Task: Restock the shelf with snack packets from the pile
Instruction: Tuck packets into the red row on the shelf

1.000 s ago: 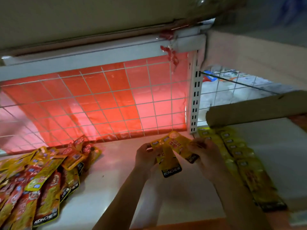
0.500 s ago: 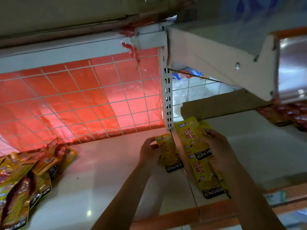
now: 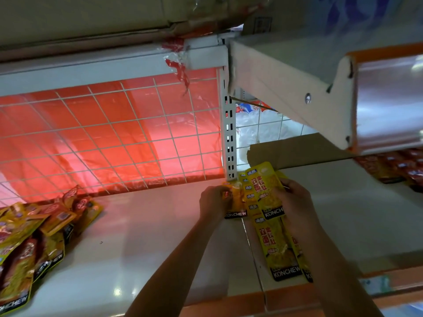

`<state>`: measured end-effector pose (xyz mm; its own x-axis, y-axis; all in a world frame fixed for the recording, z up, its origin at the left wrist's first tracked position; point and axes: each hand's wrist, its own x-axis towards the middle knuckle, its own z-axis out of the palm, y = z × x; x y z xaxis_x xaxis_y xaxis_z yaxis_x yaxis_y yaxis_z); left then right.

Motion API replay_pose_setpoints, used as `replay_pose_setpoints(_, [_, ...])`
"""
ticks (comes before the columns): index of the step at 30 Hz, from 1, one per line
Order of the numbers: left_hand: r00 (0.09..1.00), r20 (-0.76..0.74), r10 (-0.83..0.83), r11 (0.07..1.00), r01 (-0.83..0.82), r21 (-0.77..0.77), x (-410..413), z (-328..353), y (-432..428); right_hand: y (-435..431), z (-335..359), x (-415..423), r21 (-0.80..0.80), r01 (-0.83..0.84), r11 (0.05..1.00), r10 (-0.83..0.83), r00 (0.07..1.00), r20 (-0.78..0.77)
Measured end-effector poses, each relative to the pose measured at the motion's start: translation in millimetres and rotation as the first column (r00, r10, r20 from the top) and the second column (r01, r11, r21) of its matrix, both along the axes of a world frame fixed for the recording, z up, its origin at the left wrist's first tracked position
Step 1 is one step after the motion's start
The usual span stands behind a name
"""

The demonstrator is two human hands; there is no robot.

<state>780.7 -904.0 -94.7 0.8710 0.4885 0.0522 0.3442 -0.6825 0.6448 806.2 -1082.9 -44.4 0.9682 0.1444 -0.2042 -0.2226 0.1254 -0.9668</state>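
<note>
Head view is showing me a yellow snack packet (image 3: 263, 188) hanging over the white shelf (image 3: 160, 236), just in front of the slotted upright post (image 3: 229, 138). The right hand (image 3: 295, 202) is grasping it along its right edge, fingers curled round the foil. Just beside it on the left, the left hand (image 3: 214, 203) is pinching a second packet (image 3: 237, 202), whose black band is peeking out below the fingers. Under the first packet I am seeing a row of packets (image 3: 279, 245) lying overlapped on the shelf and running toward its orange front edge (image 3: 229, 303). The pile (image 3: 34, 236) of yellow and red packets is sitting at the shelf's left end, well apart from both hands. Behind everything a wire grid (image 3: 114, 133) is backing the shelf, with a red plastic sheet (image 3: 142, 124) glowing through it. A cardboard strip (image 3: 297, 152) is lying right of the post, and red packets (image 3: 400, 165) are showing further right, beneath an upper shelf bracket (image 3: 297, 88).
</note>
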Motion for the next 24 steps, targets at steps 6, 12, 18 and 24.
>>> replay_pose_setpoints(6, [0.999,-0.033,0.001,0.997,0.002,0.078,5,-4,3,10,-4,4,-0.074,-0.019,0.997,0.022,0.999,0.041])
replay_pose_setpoints(12, [0.993,-0.005,-0.118,0.978,0.117,0.174,-3,-11,-6,14,-3,5,-0.118,-0.004,0.993,0.013,0.997,0.073])
replay_pose_setpoints(18, [0.994,-0.039,-0.099,0.977,0.105,0.187,2,-15,-6,16,-3,8,-0.139,0.001,0.990,0.011,0.996,0.086])
replay_pose_setpoints(24, [0.975,0.218,-0.051,0.989,0.019,0.146,-2,1,-7,24,-8,8,-0.214,0.038,0.976,-0.009,0.991,0.133])
